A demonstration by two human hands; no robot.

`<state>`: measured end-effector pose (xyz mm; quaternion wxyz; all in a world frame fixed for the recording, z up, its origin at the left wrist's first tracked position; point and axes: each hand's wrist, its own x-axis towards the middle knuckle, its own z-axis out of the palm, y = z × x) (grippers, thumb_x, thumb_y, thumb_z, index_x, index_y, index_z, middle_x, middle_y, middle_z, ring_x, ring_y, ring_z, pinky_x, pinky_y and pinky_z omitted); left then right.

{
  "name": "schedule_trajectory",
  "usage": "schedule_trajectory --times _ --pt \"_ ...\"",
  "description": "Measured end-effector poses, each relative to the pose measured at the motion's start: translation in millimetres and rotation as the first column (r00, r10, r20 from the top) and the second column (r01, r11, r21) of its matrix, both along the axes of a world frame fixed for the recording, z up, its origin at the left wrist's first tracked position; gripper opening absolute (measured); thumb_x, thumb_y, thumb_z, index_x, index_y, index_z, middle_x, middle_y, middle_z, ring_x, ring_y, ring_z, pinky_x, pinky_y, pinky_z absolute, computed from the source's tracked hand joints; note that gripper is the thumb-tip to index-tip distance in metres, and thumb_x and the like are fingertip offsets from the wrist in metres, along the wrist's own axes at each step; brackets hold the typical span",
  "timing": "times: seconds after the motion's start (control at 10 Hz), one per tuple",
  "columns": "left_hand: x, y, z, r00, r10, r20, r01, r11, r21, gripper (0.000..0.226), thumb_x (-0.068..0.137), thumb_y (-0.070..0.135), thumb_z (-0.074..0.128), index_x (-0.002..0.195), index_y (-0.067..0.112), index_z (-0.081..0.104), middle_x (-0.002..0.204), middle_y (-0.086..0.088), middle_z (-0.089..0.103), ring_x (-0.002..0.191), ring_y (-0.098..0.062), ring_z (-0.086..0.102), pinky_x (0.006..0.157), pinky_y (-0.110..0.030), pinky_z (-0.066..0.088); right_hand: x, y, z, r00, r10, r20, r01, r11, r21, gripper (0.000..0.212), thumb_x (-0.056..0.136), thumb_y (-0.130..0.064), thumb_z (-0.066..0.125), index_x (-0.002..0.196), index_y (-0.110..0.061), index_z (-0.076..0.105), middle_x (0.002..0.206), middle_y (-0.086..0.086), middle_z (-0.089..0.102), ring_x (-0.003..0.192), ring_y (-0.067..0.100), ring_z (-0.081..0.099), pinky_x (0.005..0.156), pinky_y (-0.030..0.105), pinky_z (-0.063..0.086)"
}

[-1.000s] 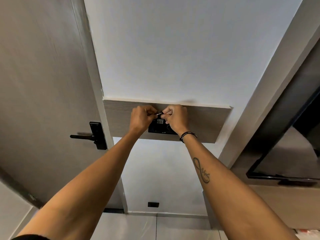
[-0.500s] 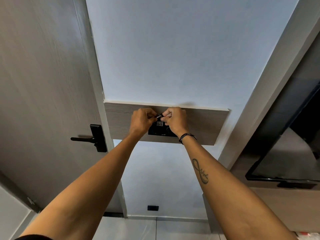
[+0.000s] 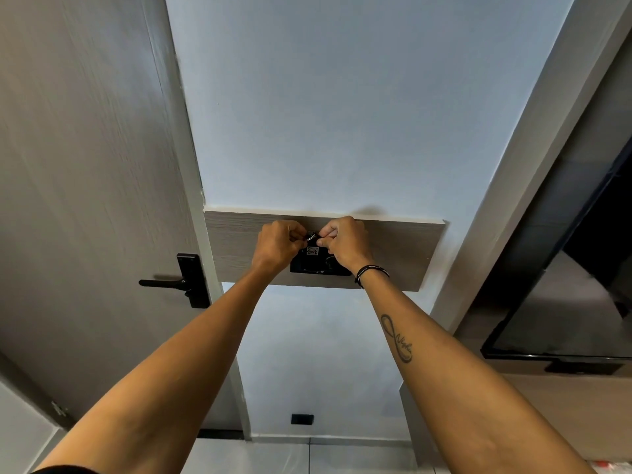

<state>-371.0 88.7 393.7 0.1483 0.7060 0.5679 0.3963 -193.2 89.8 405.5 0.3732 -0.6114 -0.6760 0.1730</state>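
I see both hands raised. Left hand (image 3: 278,246), fingers curled, pinches small silver piece (image 3: 310,238). Right hand (image 3: 345,246), fingers curled, pinches same piece from its 3 o'clock side. Piece sits at 12 o'clock edge of black wall box (image 3: 321,266); too small to identify. Box carries white sticker (image 3: 312,251), mounted mid wooden panel (image 3: 403,254). Black door handle (image 3: 160,283) at panel's 9 o'clock, dark screen (image 3: 564,319) at 3 o'clock.

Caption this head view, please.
Head view: left hand and right hand pinch a small metal piece at the black box on the wood-grain wall panel.
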Motion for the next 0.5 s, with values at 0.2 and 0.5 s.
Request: schedule_trajectory --times 0.2,0.5 --pt "-2 -1 4 0.998 0.0 -0.058 0.0 1.0 0.004 0.021 0.083 0.008 0.082 0.103 0.014 0.083 0.093 -0.004 0.084 0.082 -0.014 0.073 0.083 -0.028 0.06 5 -4 10 0.995 -0.003 0.104 0.001 1.0 0.024 0.007 0.088 -0.023 0.085 0.085 -0.017 0.084 0.086 0.002 0.082 0.083 0.019 0.076 0.079 0.033 0.062" --pt "-13 1 19 0.936 -0.054 -0.348 0.038 0.998 -0.052 0.024 0.086 0.01 0.077 0.109 0.013 0.079 0.102 -0.007 0.084 0.099 -0.028 0.077 0.086 -0.034 0.057 18 -13 36 0.893 0.083 0.443 -0.058 0.996 -0.069 0.029 0.092 -0.033 0.081 0.08 -0.007 0.077 0.083 0.012 0.078 0.081 0.032 0.073 0.077 0.043 0.064"
